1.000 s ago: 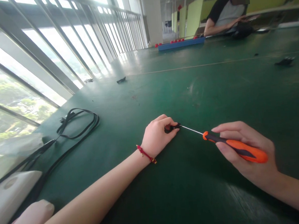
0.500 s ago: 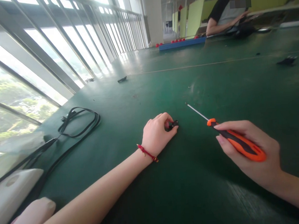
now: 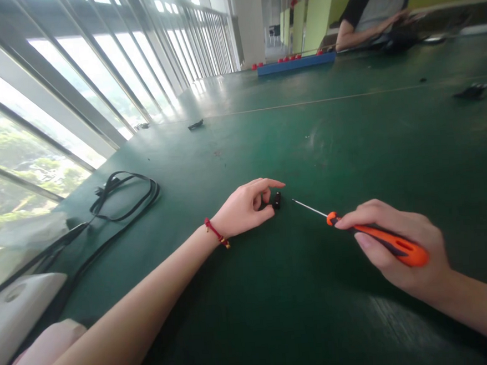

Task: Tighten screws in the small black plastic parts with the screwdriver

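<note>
A small black part (image 3: pixel 277 200), with what look like a few tiny light spots on it, rests on the green table (image 3: pixel 219 317). Beside it is my left hand (image 3: pixel 245 205), index finger stretched out above it and thumb tip close to its near end; whether the thumb touches it I cannot tell. My right hand (image 3: pixel 422 236) grips the orange and black handle of a screwdriver (image 3: pixel 406 249). The thin metal shaft points left, its tip a short way to the right of the black part and apart from it.
Black cable (image 3: pixel 125 217) lies looped on the left, near a white object (image 3: pixel 22 303). Small black pieces (image 3: pixel 196 124) (image 3: pixel 472 91) lie farther back. A blue bar (image 3: pixel 297 63) with red knobs stands at the far edge, near a seated person (image 3: pixel 365 21). Railings line the left.
My left hand has loosened its pinch on the black part, the index finger now straightened. The screwdriver has moved left and its tip down, closer to the part.
</note>
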Motion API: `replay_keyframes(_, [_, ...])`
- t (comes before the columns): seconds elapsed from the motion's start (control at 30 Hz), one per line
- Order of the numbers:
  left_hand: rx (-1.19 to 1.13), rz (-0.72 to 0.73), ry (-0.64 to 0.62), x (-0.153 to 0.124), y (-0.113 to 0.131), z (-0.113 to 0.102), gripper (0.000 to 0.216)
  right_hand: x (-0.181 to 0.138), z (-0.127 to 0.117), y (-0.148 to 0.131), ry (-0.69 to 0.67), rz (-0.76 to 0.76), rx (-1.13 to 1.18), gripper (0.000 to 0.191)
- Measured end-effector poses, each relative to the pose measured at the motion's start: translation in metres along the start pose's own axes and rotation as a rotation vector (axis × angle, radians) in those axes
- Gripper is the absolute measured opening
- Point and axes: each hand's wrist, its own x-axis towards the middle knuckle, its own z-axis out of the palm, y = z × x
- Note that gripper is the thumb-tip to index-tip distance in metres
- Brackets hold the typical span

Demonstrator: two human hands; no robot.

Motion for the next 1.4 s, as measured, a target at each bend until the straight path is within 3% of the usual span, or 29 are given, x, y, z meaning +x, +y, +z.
replay_keyframes(0.27, [0.103, 0.057, 0.071, -0.001, -0.005, 0.006, 0.023, 0.002, 0.001, -0.001, 0.031, 0.009, -0.008, 0.015])
replay_keyframes(0.53, [0.158, 0.008, 0.296, -0.002, 0.003, 0.014, 0.014, -0.001, 0.000, -0.003, 0.023, -0.020, 0.047, 0.018])
replay_keyframes(1.17, [0.290, 0.161, 0.278, -0.002, 0.009, 0.024, 0.015, 0.000, 0.004, -0.001, -0.042, 0.001, 0.088, 0.010])
replay_keyframes(1.3, [0.292, 0.203, 0.261, -0.002, 0.006, 0.023, 0.013, -0.001, 0.003, 0.000, -0.014, 0.022, 0.062, 0.013])
replay_keyframes(1.4, [0.306, 0.207, 0.270, -0.002, 0.006, 0.023, 0.011, 0.000, 0.006, -0.002, 0.095, 0.087, 0.041, 0.020])
